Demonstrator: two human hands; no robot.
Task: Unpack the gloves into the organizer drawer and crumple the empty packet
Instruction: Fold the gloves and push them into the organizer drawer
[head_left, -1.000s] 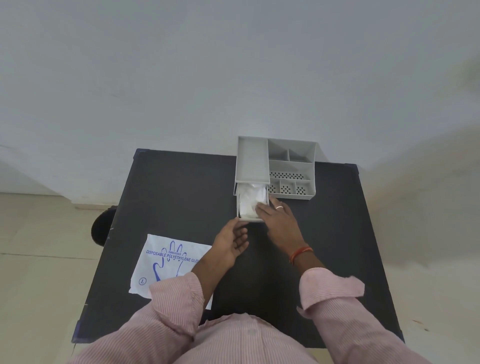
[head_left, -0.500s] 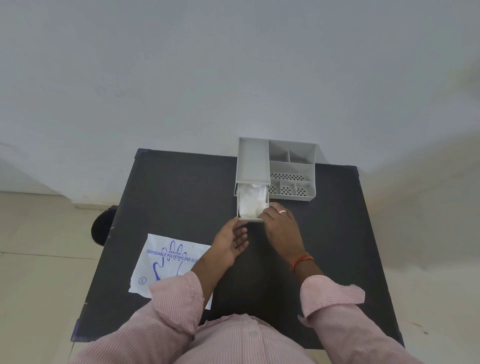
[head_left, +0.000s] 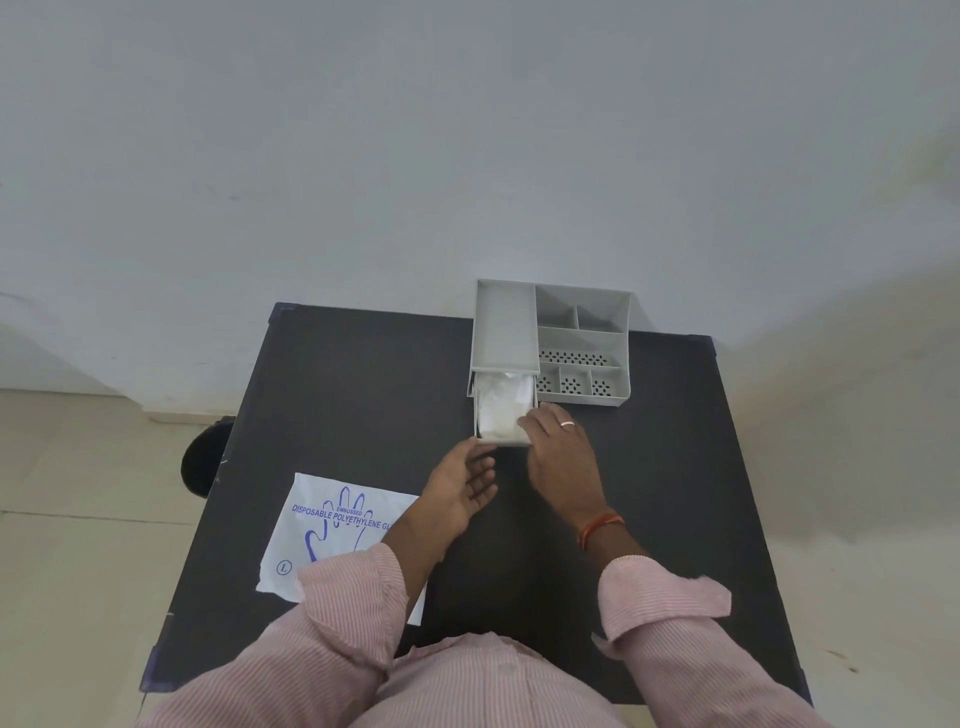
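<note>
A grey desk organizer (head_left: 582, 343) stands at the table's far edge. Its drawer (head_left: 511, 441) is pulled out toward me, filled with a bunch of clear white gloves (head_left: 501, 402). My right hand (head_left: 558, 449) rests at the drawer's front right corner, fingertips touching the gloves and the drawer rim. Just in front of the drawer's left corner, my left hand (head_left: 462, 483) is open, palm turned right, its fingertips close to the drawer front. The flat white glove packet (head_left: 332, 525) with blue print lies at the near left, partly under my left sleeve.
The black table (head_left: 353, 395) stands against a pale wall. A dark round stool (head_left: 200, 457) shows beyond the table's left edge. Tiled floor lies on both sides.
My right hand has slid back from on top of the gloves to the drawer's front right corner. The left hand has barely moved. The drawer stays pulled out.
</note>
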